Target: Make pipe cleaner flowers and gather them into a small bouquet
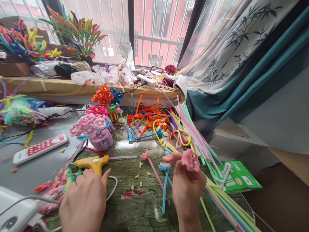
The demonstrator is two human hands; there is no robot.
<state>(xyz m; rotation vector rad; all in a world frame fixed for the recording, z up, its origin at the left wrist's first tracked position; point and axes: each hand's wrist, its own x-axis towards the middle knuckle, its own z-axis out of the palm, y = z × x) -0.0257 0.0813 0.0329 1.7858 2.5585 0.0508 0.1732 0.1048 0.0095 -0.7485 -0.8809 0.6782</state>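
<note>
A single head-worn view looks forward and down, close over the cluttered green marbled tabletop (145,206), facing the barred window (154,32) at twelve o'clock.

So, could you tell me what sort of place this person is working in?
Most likely a home craft table by a window. Loose pipe cleaners cover it, finished flower pots stand on it, and a yellow glue gun lies near the left hand. The right hand holds a pink flower.
</note>
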